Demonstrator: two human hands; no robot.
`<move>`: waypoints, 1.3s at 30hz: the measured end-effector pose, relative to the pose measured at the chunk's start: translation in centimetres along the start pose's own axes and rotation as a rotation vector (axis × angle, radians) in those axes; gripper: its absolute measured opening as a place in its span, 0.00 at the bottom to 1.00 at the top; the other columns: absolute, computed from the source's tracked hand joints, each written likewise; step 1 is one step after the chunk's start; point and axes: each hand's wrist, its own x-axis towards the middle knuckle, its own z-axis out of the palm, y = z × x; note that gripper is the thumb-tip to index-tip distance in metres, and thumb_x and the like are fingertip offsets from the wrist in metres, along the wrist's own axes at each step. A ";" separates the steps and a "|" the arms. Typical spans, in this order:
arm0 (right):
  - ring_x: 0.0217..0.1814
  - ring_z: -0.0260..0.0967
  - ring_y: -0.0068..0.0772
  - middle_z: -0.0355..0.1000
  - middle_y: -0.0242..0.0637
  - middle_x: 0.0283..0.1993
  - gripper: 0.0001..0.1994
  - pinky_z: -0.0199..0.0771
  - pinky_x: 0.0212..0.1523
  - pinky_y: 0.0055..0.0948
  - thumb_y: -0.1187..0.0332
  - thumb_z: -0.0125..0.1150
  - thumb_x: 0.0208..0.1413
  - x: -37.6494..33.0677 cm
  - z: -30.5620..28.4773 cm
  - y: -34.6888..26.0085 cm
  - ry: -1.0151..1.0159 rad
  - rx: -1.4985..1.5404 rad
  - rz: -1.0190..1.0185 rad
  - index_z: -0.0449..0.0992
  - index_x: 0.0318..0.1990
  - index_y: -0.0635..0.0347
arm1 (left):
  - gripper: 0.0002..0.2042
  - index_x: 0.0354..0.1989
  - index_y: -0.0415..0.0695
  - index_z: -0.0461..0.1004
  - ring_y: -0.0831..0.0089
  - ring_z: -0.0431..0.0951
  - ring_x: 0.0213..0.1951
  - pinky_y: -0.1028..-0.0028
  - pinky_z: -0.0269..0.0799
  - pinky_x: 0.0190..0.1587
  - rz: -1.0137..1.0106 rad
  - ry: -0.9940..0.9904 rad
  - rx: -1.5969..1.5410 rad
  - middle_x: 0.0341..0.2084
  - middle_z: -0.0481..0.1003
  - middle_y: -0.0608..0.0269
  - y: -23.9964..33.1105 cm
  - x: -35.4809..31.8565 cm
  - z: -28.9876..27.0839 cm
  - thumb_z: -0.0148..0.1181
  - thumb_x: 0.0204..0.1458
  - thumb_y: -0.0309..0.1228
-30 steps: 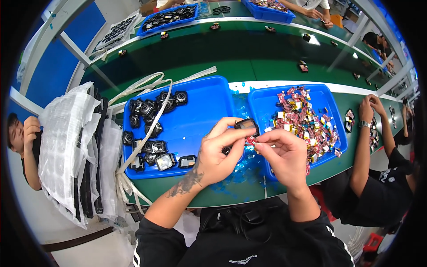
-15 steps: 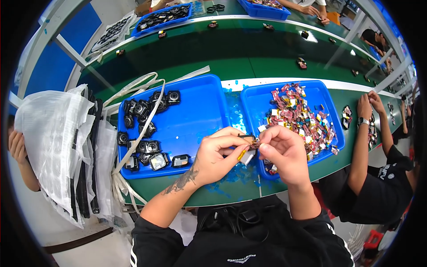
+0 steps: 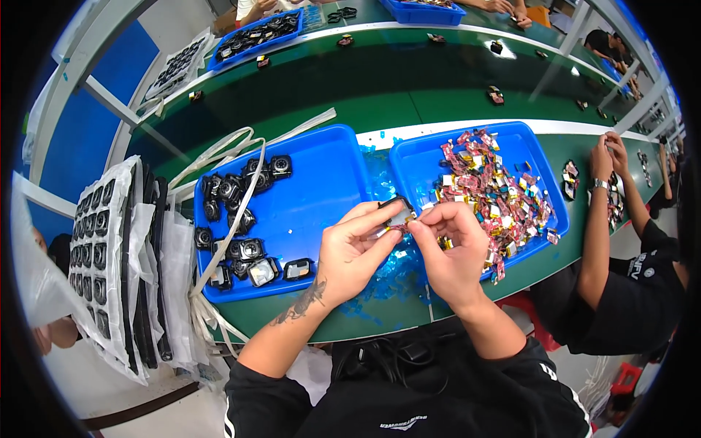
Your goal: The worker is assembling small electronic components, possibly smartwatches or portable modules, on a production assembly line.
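Over the gap between two blue trays, both my hands meet at a small black device housing [image 3: 399,214] with a grey face. My left hand [image 3: 352,254] pinches it between thumb and fingers. Thumb and forefinger of my right hand [image 3: 451,252] close on its right edge, where small reddish and yellow bits show; the fingertips partly hide these. Black housings with round fronts fill the left side of the left tray [image 3: 328,164]. In the right tray [image 3: 409,164] lies a heap of small red circuit boards [image 3: 482,190] with white and yellow parts.
Blue film scraps [image 3: 372,288] litter the green bench. White straps [image 3: 237,212] cross the left tray. Stacked trays of black housings [image 3: 93,248] stand at the left, beside a person's hand. Another person's hands [image 3: 610,157] work at the right. Beyond runs a green belt [image 3: 328,87] carrying small assemblies.
The housing is now turned so its grey face shows; the yellow tab and white piece below my fingers are no longer visible there. At the left, the white sheet has been pulled off the stacked tray.
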 end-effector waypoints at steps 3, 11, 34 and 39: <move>0.26 0.70 0.19 0.74 0.34 0.29 0.08 0.71 0.29 0.18 0.80 0.68 0.48 0.0 0.2 0.3 0.048 0.000 -0.022 0.73 0.33 0.65 | 0.18 0.55 0.34 0.73 0.72 0.75 0.49 0.76 0.77 0.51 0.018 0.019 -0.009 0.50 0.69 0.57 -0.1 0.0 0.4 0.57 0.55 0.15; 0.33 0.68 0.21 0.71 0.36 0.36 0.14 0.74 0.30 0.21 0.80 0.67 0.48 0.7 -0.1 -1.1 -0.065 -0.267 -0.068 0.70 0.42 0.64 | 0.15 0.52 0.35 0.74 0.71 0.76 0.48 0.75 0.76 0.51 0.083 0.051 0.011 0.48 0.72 0.56 -0.4 -0.3 0.5 0.57 0.54 0.16; 0.47 0.75 0.48 0.75 0.50 0.42 0.28 0.75 0.48 0.36 0.70 0.74 0.40 24.6 4.4 12.7 -0.365 -0.736 0.172 0.70 0.51 0.65 | 0.25 0.51 0.39 0.72 0.60 0.74 0.37 0.65 0.71 0.39 0.822 0.135 1.260 0.37 0.73 0.57 0.8 0.2 -0.6 0.70 0.42 0.28; 0.48 0.73 0.51 0.76 0.46 0.39 0.11 0.73 0.49 0.43 0.73 0.64 0.42 20.4 8.1 5.7 -0.309 -0.674 -0.373 0.79 0.37 0.59 | 0.24 0.50 0.40 0.73 0.63 0.73 0.35 0.66 0.70 0.36 0.931 0.064 1.245 0.33 0.73 0.59 0.1 -0.2 -0.3 0.71 0.41 0.28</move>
